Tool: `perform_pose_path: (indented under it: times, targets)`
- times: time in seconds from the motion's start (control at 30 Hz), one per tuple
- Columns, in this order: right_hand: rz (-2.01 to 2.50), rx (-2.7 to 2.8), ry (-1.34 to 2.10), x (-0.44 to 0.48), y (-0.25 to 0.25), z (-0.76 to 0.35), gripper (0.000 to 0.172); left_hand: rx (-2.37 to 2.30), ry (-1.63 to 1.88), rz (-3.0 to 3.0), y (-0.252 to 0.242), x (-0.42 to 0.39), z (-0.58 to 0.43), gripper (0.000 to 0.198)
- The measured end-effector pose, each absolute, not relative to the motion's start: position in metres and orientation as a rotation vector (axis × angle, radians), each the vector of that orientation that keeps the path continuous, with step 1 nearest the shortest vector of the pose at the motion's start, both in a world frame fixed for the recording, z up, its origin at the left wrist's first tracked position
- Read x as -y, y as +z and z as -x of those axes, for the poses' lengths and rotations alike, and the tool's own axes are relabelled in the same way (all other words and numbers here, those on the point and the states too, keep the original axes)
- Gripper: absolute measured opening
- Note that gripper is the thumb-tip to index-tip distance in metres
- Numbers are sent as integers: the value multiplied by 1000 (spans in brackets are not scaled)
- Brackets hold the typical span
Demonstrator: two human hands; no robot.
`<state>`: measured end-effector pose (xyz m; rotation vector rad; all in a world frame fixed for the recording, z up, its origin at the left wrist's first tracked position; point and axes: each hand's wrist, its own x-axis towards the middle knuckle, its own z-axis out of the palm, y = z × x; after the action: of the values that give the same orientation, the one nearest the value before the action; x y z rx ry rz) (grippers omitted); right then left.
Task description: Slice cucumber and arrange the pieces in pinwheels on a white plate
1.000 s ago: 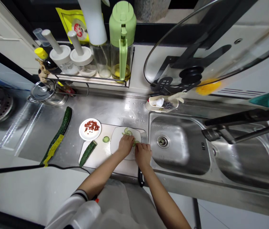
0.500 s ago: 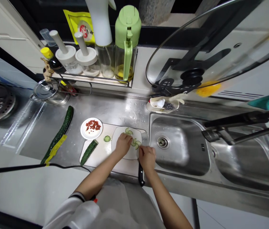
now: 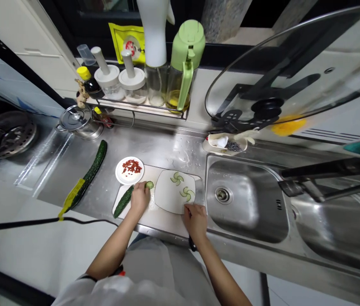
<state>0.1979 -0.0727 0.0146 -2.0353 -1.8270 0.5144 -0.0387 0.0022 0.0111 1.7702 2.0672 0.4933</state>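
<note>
The plate is the landmark: white, squarish, lying on the board, with two pinwheels of thin green-edged slivers on it, one towards its far edge, the other nearer its right edge. The left hand is left of the plate, fingers bent and close together, their tips at a round slice on the board; whether they pinch it, I cannot tell. The stub of cut cucumber lies further left of the plate, partly behind that hand. The right hand is at the plate's near right corner, fingers curled in; I cannot tell if it grips anything. Right beside the plate lies the knife, its black handle showing below that hand. Left of the plate and a little beyond it sits a dish of red bits. Well left of the plate is a long cucumber with yellow tape; to the plate's right, the sink
</note>
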Motion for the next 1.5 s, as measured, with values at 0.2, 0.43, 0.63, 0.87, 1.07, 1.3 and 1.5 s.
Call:
perform_pose_path:
  times: [0.2,0.43,0.63,0.87,1.07,1.3,1.5]
  targets:
    - [2024,1899,540,78,15,-187,21,-2072,398,-1756,9,-5,33,28]
    - [2012,1919,549,83,14,-185,20,-2082,290,-1725,13,-9,31,24]
    - [2000,1909,561,85,18,-183,21,-2086,342,-1699,14,-9,30,23]
    - [1988,1906,568,84,20,-182,21,-2090,362,-1698,10,-12,31,20]
    - [1988,1929,572,82,24,-180,21,-2070,391,-1709,9,-13,33,26]
    - [1974,1949,578,81,22,-180,21,-2011,310,-1727,13,-18,32,32]
    - [1983,1929,618,82,21,-181,19,-2014,189,-1773,21,-18,29,28]
